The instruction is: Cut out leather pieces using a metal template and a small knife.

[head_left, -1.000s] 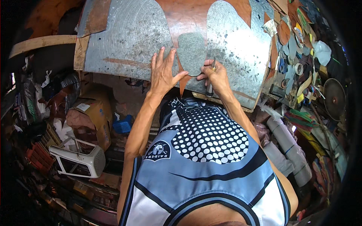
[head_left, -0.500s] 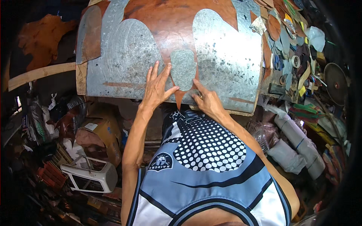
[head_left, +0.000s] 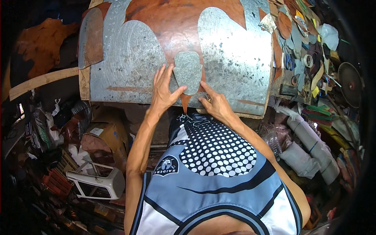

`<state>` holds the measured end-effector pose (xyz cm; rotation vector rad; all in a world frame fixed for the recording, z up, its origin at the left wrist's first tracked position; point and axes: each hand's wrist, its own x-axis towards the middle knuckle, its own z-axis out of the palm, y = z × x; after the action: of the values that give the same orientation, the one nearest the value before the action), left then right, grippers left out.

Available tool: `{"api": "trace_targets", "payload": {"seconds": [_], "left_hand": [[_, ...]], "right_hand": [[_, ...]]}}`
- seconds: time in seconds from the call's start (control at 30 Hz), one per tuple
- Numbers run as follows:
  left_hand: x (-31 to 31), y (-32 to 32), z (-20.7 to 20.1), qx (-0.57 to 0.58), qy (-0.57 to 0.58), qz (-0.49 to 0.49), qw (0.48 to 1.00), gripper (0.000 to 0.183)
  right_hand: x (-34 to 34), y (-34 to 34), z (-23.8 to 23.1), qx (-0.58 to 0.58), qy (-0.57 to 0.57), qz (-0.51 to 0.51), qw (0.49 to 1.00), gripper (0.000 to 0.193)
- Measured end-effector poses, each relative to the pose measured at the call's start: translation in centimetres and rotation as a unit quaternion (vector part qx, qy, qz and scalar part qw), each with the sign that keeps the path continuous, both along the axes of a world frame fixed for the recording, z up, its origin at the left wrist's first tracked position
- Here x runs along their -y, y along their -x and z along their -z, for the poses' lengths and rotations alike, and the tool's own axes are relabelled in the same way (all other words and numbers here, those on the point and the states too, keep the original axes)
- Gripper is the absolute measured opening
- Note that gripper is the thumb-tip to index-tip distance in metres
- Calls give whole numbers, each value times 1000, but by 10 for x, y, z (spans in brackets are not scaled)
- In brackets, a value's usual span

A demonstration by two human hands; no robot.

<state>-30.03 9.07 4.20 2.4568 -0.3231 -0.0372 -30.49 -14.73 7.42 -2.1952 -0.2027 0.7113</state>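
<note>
A grey, rounded template-like piece [head_left: 187,72], narrower at its near end, lies flat on a tapering strip of brown leather [head_left: 172,33]. On its left side my left hand [head_left: 163,89] is open, fingers spread, with the thumb reaching to the piece's lower left edge. My right hand [head_left: 217,105] rests at the lower right; its index finger is stretched to the edge of the piece while the other fingers curl loosely. No tool shows in either hand. The leather's pointed tip hangs past the near edge of the metal-topped table [head_left: 239,74].
Leather scraps, a tape roll [head_left: 308,60] and scissors [head_left: 289,62] crowd the right side. A brown leather piece [head_left: 94,43] lies at the table's left. Below stand a cardboard box [head_left: 103,137], a white frame [head_left: 96,182] and wrapped grey rolls [head_left: 313,143].
The view has shifted slightly. My left fingers sit a little farther from the grey piece's left edge; my right hand and the piece look almost unmoved.
</note>
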Motion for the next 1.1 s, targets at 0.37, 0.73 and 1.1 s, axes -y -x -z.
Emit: {"api": "trace_targets", "payload": {"seconds": [0.37,0.73,1.1], "left_hand": [[-3,-59,-53,-206,358,-126,902,56],[5,4,-11,25,80,-146,986,51],[39,53,11,28,48,-175,983,68]], "right_hand": [[-11,-89,-45,218,11,-72,973,35],[-10,-35,0,-244,-196,240,919,34],[5,-42,-11,-47,72,69,994,41]]}}
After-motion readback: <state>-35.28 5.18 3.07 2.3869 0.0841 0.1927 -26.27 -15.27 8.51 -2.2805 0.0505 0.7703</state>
